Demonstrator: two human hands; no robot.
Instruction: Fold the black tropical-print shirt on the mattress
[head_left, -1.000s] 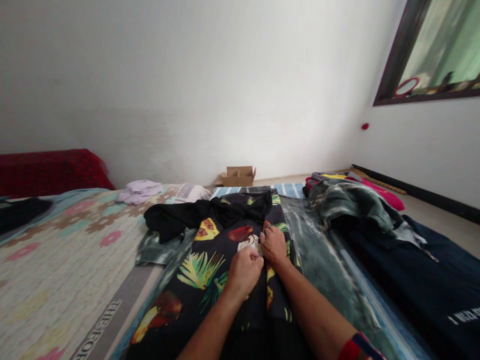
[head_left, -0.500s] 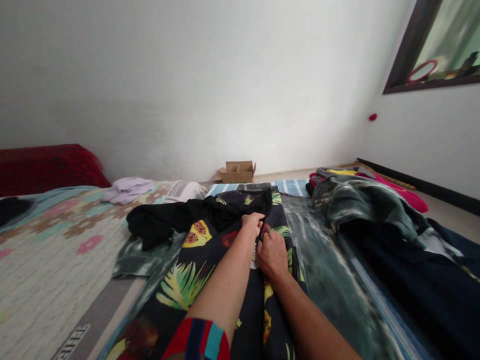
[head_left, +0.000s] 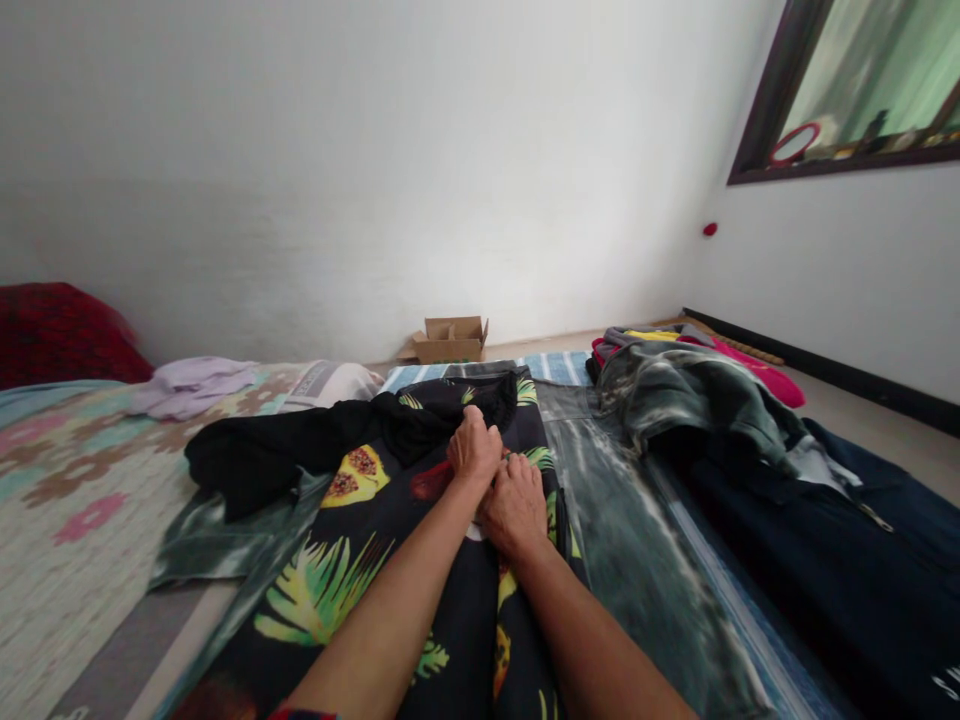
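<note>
A black garment printed with papayas and green leaves (head_left: 319, 595) lies spread in front of me. Across its upper part, out to the left, stretches a crumpled plain black cloth (head_left: 262, 455). My left hand (head_left: 476, 447) is closed at the middle of the printed garment, just below the black cloth, its fingertips hidden. Right beside it, my right hand (head_left: 516, 505) has its fingers bent and pressed together on the same garment, gripping the fabric. Under both garments lies a grey-green tie-dye garment (head_left: 622, 520).
To the right is a dark navy garment (head_left: 795, 560) with more folded clothes (head_left: 697, 375) behind it. A lilac cloth (head_left: 193, 385) lies on the flowered bedding (head_left: 82, 470) at left. An open cardboard box (head_left: 450, 345) stands by the wall, and a window (head_left: 855, 90) is at upper right.
The view has turned slightly right, so things sit further left. My left hand has gone from a pointing finger to a closed fist; my right hand stays beside it on the printed garment.
</note>
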